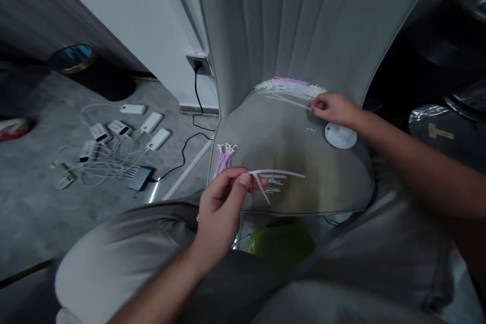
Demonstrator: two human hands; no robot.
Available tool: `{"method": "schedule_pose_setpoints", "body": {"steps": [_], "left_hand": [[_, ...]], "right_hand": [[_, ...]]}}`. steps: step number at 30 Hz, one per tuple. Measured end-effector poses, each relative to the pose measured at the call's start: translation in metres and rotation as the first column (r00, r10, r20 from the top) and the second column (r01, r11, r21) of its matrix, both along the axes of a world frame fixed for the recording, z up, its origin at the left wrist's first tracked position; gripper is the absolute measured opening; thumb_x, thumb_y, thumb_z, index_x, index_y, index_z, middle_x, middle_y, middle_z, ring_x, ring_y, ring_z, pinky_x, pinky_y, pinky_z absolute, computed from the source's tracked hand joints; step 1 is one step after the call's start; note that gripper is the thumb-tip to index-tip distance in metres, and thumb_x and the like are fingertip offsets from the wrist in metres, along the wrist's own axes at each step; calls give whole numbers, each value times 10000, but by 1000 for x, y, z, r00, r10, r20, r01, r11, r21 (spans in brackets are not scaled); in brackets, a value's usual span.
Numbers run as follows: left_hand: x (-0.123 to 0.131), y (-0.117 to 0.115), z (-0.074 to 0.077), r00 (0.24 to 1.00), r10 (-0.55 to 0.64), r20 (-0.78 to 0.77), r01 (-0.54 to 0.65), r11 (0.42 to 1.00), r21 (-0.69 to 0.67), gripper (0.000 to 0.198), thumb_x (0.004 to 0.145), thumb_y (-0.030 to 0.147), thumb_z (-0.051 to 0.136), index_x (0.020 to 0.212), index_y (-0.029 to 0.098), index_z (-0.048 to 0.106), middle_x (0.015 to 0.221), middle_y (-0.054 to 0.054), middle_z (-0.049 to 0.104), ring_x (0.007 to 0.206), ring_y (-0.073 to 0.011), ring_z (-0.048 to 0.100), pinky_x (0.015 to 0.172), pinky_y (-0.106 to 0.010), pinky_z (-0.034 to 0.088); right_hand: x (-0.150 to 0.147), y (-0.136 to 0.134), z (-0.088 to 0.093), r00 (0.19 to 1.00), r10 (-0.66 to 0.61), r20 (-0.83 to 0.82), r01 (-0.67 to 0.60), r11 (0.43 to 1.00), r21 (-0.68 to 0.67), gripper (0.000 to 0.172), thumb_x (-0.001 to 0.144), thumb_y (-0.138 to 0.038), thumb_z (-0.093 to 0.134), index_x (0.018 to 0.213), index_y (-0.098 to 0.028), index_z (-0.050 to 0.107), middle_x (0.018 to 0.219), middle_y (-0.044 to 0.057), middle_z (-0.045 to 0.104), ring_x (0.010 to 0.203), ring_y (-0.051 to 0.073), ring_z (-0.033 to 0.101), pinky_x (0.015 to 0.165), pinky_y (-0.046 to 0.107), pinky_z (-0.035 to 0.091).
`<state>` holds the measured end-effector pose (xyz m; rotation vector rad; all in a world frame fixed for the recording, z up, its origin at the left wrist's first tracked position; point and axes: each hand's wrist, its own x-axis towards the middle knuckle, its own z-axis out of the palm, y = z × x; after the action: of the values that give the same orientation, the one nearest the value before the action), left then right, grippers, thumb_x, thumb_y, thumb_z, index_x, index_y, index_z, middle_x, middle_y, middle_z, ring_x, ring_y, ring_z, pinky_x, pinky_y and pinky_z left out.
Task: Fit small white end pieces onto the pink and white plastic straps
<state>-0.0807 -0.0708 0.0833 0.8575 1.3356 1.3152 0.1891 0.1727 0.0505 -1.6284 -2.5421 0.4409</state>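
Item 1. My left hand [222, 202]: near centre, over the near edge of the chair seat [296, 152]. Thumb and forefinger are pinched closed on a small fan of pale cable ties [277, 174], whose tails splay right and down past the seat's front lip. The other fingers are curled loosely.

Item 2. My right hand [334, 109]: far right of the seat. The fingertips are nipped together on the end of one thin tie [288, 101], which runs left towards the far pile. How tightly they grip, I cannot tell.

Item 3. Far pile of ties [290, 86]: white and lilac, lying in a row along the seam where the seat meets the backrest [304, 20].

Item 4. Small lilac bundle [225, 157]: at the seat's left edge, heads pointing far, just above my left hand and apart from it.

Item 5. White round disc [340, 136]: flat on the seat, just beneath my right wrist.

Item 6. Open room: the middle of the seat lies bare between the two hands, bounded by the pile at the far side, the bundle at the left and the disc at the right.

Item 7. Green object [283, 245]: under the seat's front edge, between my knees, and blurred.

Item 8. Floor, left: several white power banks [152, 122], cabled to a grey hub [139, 178]. A black lead [186, 147] runs up to a wall socket [197, 65].
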Motion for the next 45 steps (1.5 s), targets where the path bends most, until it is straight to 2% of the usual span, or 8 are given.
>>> {"method": "schedule_pose_setpoints", "body": {"steps": [6, 10, 17, 24, 28, 31, 39, 45], "left_hand": [[3, 0, 7, 1000, 0, 1, 0, 1000, 26, 154, 867, 329, 639, 840, 179, 657, 757, -25, 741, 729, -140, 681, 730, -261, 550], [1, -3, 11, 998, -34, 57, 31, 998, 51, 151, 886, 314, 614, 831, 176, 642, 753, -18, 731, 724, -121, 664, 736, -235, 533], [-4, -15, 12, 992, -94, 87, 85, 991, 104, 170, 907, 319, 589, 830, 182, 655, 775, -9, 706, 768, -117, 651, 749, -223, 505], [-8, -22, 11, 989, -89, 115, 73, 988, 136, 171, 882, 333, 606, 844, 170, 643, 789, -27, 712, 747, -131, 642, 734, -247, 498], [-8, -22, 9, 988, -90, 124, 71, 987, 147, 186, 879, 346, 609, 838, 167, 641, 765, -22, 698, 739, -130, 641, 725, -245, 500], [-8, -22, 6, 985, -101, 143, 80, 986, 145, 200, 881, 365, 605, 858, 168, 636, 783, -25, 707, 749, -133, 654, 731, -249, 504], [-6, -27, 17, 981, -129, 144, 103, 980, 171, 187, 886, 354, 597, 844, 175, 631, 808, -23, 722, 743, -119, 653, 723, -231, 500], [6, -18, 22, 981, -143, 134, 117, 976, 185, 205, 876, 365, 601, 856, 163, 622, 822, -36, 732, 727, -125, 663, 707, -238, 503]], "right_hand": [[-72, 14, 5, 981, 190, 26, -187, 979, -83, 172, 785, -252, 566, 841, -216, 724, 791, 44, 701, 710, 174, 584, 660, 287, 393], [-88, 25, 7, 979, 201, 41, -197, 976, -91, 201, 815, -269, 558, 882, -206, 737, 778, 48, 695, 699, 168, 572, 640, 284, 376], [-86, 24, 9, 983, 169, 63, -159, 977, -142, 202, 829, -286, 573, 883, -188, 742, 702, 24, 680, 661, 150, 579, 634, 265, 393], [-84, 16, 28, 998, 7, 70, 0, 995, -99, 172, 857, -273, 571, 886, -171, 707, 819, 47, 714, 738, 158, 620, 673, 267, 448], [-87, 12, 21, 995, -49, 89, 63, 986, -157, 272, 929, -351, 561, 1089, -142, 633, 1054, 70, 666, 900, 165, 642, 801, 350, 543], [-85, 6, 18, 992, -80, 98, 96, 982, -164, 345, 932, -357, 564, 1211, -156, 578, 1203, 93, 608, 1023, 198, 624, 865, 412, 546], [-52, -19, 21, 984, -43, 171, 66, 989, -134, 329, 936, -351, 554, 1209, -169, 586, 1224, 95, 604, 1037, 199, 618, 881, 409, 540], [-61, -14, 5, 972, -18, 233, 25, 999, -27, 327, 939, -347, 549, 1219, -181, 583, 1251, 99, 591, 1058, 201, 610, 897, 415, 534]]}}
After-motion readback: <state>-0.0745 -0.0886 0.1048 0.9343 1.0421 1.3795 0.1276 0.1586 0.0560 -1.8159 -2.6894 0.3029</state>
